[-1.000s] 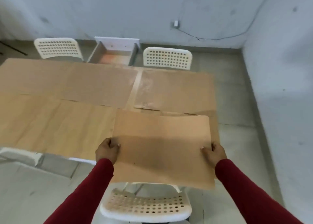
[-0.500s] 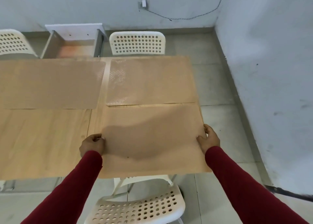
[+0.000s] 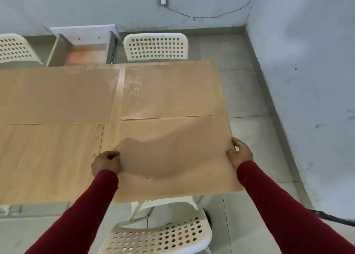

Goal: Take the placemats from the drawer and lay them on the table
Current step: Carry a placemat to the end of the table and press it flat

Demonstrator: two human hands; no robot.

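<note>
We grip a thin tan rectangular placemat [image 3: 172,157] by its short edges, our left hand [image 3: 105,162] pinching one side and our right hand [image 3: 239,154] the other, over the near right corner of the pale wooden table [image 3: 50,161]. Its near edge overhangs the table, so letting go here could leave it sagging or sliding off. Its far edge may overlap the textured placemat [image 3: 171,92] beyond. The third placemat [image 3: 57,98] is cut off at left, and the open drawer [image 3: 84,49] interior is blurred.
</note>
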